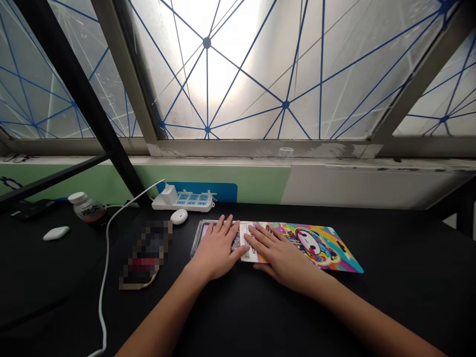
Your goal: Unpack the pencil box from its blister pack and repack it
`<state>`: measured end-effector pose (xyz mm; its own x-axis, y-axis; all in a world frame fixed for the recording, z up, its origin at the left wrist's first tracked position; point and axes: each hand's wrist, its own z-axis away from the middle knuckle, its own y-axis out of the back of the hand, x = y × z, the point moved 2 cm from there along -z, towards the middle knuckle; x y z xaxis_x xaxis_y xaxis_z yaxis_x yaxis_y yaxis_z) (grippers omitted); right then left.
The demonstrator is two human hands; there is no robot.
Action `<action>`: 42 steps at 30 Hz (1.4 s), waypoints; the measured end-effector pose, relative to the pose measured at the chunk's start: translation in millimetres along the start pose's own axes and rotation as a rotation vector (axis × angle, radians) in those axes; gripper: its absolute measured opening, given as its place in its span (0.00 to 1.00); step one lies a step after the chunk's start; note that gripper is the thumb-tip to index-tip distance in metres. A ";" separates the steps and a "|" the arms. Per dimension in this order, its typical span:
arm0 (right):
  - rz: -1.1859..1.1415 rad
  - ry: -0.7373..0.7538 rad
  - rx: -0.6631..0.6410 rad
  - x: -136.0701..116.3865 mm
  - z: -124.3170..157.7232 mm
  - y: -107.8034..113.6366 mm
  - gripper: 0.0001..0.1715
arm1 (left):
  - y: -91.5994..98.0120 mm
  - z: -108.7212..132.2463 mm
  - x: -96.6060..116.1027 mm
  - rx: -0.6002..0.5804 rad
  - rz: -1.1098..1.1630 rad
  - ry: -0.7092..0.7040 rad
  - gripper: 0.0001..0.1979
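A colourful printed sheet [334, 248] with a cartoon figure lies flat on the black table. At its left end is a clear plastic case [196, 240], partly covered by my left hand [219, 248], whose fingers are spread on top. A white label [250, 255] shows between the hands. My right hand [280, 255] rests flat over the label and the left part of the print, fingers stretched out. Neither hand grips anything. What lies under the palms is hidden.
On the black table [401, 277], a pixelated object [147, 258], a white round case [179, 216], a power strip [186, 200] and a white cable [107, 248] are to the left. Farther left are a bottle [87, 208] and a white mouse-like object [56, 233].
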<state>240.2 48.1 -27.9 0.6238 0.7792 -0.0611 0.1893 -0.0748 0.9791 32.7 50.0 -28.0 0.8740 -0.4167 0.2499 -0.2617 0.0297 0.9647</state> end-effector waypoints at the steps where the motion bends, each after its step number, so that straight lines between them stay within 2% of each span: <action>1: 0.001 0.001 0.005 2.7 3.3 -1.2 0.39 | 1.2 0.3 -4.1 -0.008 0.006 0.002 0.37; 7: 0.068 -0.044 0.027 45.8 62.6 2.8 0.41 | 14.1 5.1 -20.1 -0.046 0.050 0.002 0.39; 10: 0.145 -0.096 0.131 63.9 96.2 11.4 0.43 | 16.4 5.0 -28.7 -0.010 0.049 0.006 0.38; 12: 0.194 -0.129 0.235 60.3 111.7 22.1 0.43 | 15.9 2.9 -35.2 0.019 0.038 0.024 0.37; 14: 0.221 -0.120 0.304 38.4 117.2 33.2 0.42 | 14.3 -0.5 -39.9 0.049 0.024 0.034 0.36; 17: 0.184 0.007 0.285 -20.5 103.6 37.6 0.42 | 10.5 -5.9 -39.9 0.078 0.001 0.035 0.34; 19: 0.118 0.145 0.202 -62.8 82.2 27.9 0.38 | 7.5 -8.2 -35.2 0.088 -0.015 0.038 0.33; 21: 0.013 0.251 0.115 -94.8 54.0 11.1 0.33 | 4.6 -8.9 -28.4 0.109 -0.022 0.033 0.33; 23: -0.062 0.235 0.068 -110.3 21.9 -7.0 0.29 | 2.1 -8.8 -21.7 0.129 -0.025 0.016 0.32; 25: -0.148 0.164 0.047 -112.1 -8.7 -21.4 0.31 | -0.2 -8.7 -17.1 0.131 -0.026 0.000 0.32; 26: -0.210 0.146 0.014 -110.4 -21.4 -26.8 0.33 | -1.1 -9.0 -15.7 0.125 -0.027 -0.005 0.32; 29: -0.358 0.120 -0.023 -101.9 -43.3 -32.4 0.26 | -2.8 -10.4 -14.4 0.110 -0.026 -0.014 0.31; 32: -0.391 0.163 0.002 -94.1 -42.2 -25.0 0.21 | -1.1 -10.7 -14.5 0.117 -0.015 -0.023 0.31; 34: -0.348 0.207 0.058 -85.2 -35.5 -13.8 0.16 | 3.6 -8.9 -14.9 0.141 0.024 -0.036 0.30; 35: -0.312 0.207 0.101 -77.6 -32.1 -6.7 0.17 | 7.4 -7.3 -15.5 0.164 0.057 -0.039 0.28; 36: -0.269 0.176 0.147 -67.2 -29.1 1.0 0.20 | 11.8 -5.2 -16.5 0.193 0.092 -0.041 0.26; 38: -0.183 0.017 0.205 -37.7 -24.9 15.9 0.23 | 21.4 -0.6 -19.6 0.260 0.139 -0.037 0.23; 40: -0.136 -0.215 0.145 -1.1 -22.0 25.8 0.22 | 28.6 3.5 -23.5 0.302 0.132 -0.035 0.22; 42: -0.148 -0.251 0.066 30.7 -20.6 30.6 0.19 | 30.3 5.5 -27.3 0.290 0.090 -0.041 0.22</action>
<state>249.5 82.6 4.2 0.7525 0.6068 -0.2562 0.3357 -0.0187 0.9418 -1.3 57.3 -6.0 0.8263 -0.4603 0.3245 -0.4487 -0.1898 0.8733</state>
